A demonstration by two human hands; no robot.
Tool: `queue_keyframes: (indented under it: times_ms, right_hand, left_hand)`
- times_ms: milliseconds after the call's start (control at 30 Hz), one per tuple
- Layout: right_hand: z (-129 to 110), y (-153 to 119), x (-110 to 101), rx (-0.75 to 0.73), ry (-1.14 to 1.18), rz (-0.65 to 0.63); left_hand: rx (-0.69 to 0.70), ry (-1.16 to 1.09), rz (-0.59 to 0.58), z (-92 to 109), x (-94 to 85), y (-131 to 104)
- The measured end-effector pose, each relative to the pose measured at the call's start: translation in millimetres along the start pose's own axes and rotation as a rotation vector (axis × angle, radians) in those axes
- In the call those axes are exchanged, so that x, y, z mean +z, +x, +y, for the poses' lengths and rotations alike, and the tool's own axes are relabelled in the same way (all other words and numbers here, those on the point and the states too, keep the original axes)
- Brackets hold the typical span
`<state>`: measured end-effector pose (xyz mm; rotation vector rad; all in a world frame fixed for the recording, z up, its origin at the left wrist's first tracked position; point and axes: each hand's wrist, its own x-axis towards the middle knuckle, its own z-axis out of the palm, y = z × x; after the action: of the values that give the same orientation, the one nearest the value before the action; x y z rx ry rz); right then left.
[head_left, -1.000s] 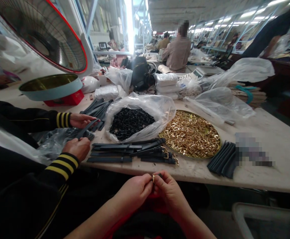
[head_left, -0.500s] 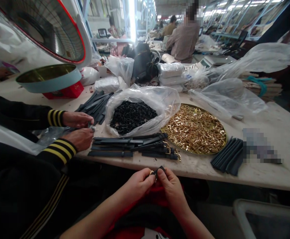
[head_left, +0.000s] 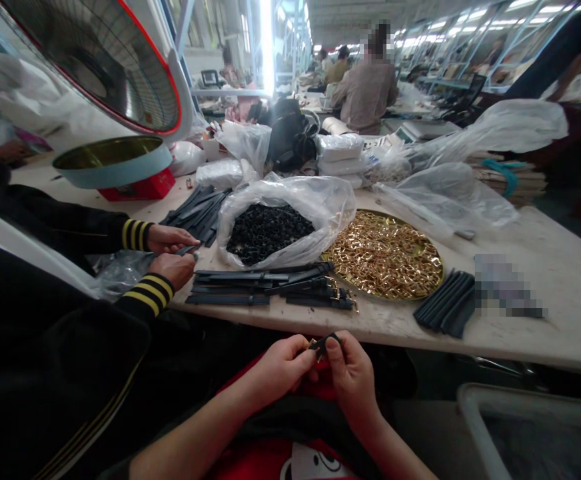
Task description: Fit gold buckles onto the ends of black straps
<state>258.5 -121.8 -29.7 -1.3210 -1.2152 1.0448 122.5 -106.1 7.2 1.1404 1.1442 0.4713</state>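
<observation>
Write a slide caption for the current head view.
Left grip and right grip together hold a dark strap and gold fitting before a table bearing a tray of gold pieces.

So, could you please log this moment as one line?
left hand: holding gold buckle | right hand: pinching dark strap | on table: strap pile, buckle tray, loop bag | co-worker's hands: holding another strap

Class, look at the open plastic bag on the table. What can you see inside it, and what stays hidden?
The open plastic bag holds a heap of small black pieces, some loop-shaped. Only the heap's surface shows; whatever lies deeper is covered.
</observation>
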Motion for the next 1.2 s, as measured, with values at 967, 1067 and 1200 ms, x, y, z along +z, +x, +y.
queue_keyframes:
  times_ms: [967,1067,1200]
  right_hand:
    - [1,24,5,0.414,0.375,-0.172]
    - [0,23,3,0.394,0.333,-0.202]
    - [-2,12,-2,0.140,-0.009,-0.166]
  left_hand:
    - [0.033,-0.002,0.046,-17,-8.5,19]
    - [0.000,-0.043,0.079,-24,-7.0,22]
    - [0.030,0.015,0.100,-25,-4.4,18]
